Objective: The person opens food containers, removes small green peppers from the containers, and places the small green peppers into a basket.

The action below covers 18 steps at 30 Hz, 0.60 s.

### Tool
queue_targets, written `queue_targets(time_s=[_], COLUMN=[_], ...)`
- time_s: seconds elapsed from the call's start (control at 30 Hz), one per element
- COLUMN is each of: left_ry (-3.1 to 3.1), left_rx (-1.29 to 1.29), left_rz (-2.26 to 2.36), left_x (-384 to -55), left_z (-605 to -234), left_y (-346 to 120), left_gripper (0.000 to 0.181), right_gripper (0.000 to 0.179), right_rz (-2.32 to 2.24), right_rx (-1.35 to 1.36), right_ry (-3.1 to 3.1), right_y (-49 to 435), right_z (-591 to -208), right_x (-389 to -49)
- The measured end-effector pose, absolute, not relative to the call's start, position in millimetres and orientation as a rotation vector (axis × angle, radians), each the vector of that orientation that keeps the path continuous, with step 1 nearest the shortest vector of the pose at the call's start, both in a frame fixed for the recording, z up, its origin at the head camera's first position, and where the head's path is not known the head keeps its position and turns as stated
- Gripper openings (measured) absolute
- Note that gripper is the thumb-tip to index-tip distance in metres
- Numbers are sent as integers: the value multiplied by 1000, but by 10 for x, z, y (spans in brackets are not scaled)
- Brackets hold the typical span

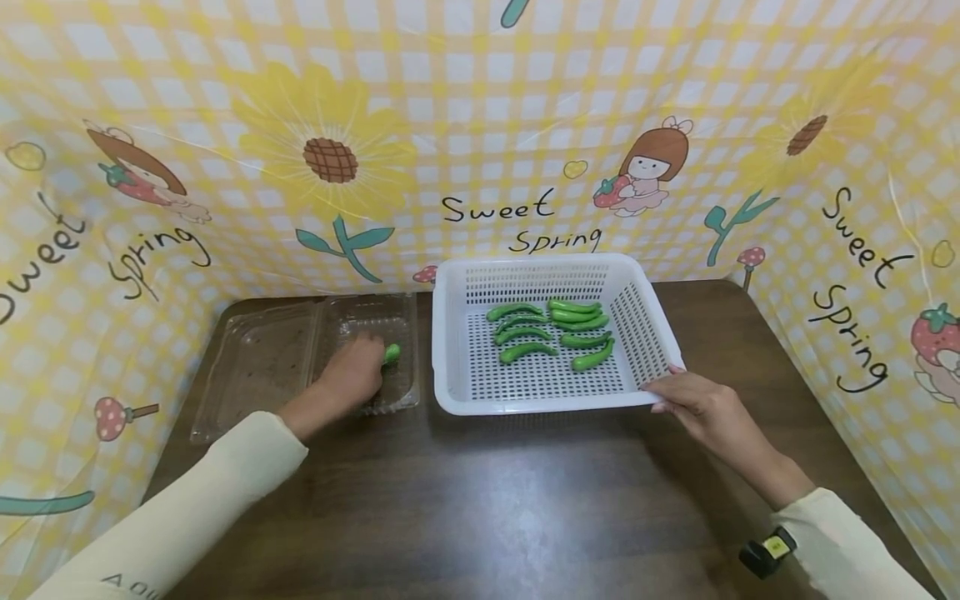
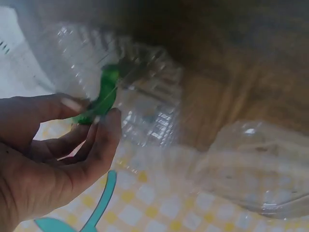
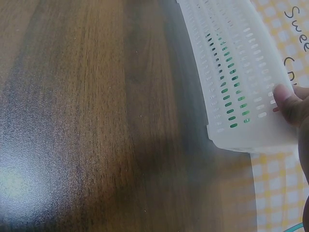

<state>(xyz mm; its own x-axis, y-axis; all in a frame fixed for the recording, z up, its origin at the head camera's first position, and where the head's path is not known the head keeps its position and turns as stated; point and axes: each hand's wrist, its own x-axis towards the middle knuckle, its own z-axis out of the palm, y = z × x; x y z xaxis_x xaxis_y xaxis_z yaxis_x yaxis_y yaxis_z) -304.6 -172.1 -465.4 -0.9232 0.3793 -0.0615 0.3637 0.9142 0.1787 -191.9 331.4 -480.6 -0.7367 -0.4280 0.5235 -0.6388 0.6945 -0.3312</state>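
Between the thumb and fingertips of my left hand [image 1: 351, 372] is a curved green chili pepper [image 2: 109, 87]. That hand is over the base of a clear plastic clamshell box [image 1: 407, 387], whose ridged walls show in the left wrist view. My right hand [image 1: 705, 410] grips the front right corner of a white perforated basket [image 1: 540, 407], thumb against its outer wall in the right wrist view. Several green chili peppers [image 1: 527, 351] lie inside the basket in two rough columns.
The clamshell's lid [image 1: 258, 362] lies folded open to the left of its base. Everything stands on a dark wooden table [image 1: 480, 508]. A yellow checked cloth [image 1: 465, 125] with printed flowers rises behind and along both sides.
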Motion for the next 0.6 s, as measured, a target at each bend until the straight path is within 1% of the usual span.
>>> queue_targets(time_s=[0.07, 0.17, 0.23, 0.3, 0.47, 0.6], left_ry=[3015, 3061, 3086, 3102, 3126, 3071], left_rx=[589, 617, 635, 654, 733, 777], left_rz=[282, 318, 339, 348, 344, 342], left_x=[-3061, -3115, -3157, -3199, -3272, -3285], left_z=[-4579, -4426, -4307, -4193, -3951, -3867], left_y=[-1703, -1647, -1580, -1486, -1099, -715], left_gripper=[21, 25, 25, 21, 22, 27], right_gripper=[40, 41, 41, 41, 40, 42], right_rz=[703, 710, 712, 712, 713, 714], right_rx=[832, 829, 824, 820, 809, 820], right_ry=[-2489, -2487, -2489, -2493, -2500, -2486], right_y=[3307, 3308, 3308, 3310, 3322, 3321], right_z=[-4808, -4810, -4809, -4814, -4824, -4819], right_x=[-1922, -1921, -1919, -1919, -1915, -1927])
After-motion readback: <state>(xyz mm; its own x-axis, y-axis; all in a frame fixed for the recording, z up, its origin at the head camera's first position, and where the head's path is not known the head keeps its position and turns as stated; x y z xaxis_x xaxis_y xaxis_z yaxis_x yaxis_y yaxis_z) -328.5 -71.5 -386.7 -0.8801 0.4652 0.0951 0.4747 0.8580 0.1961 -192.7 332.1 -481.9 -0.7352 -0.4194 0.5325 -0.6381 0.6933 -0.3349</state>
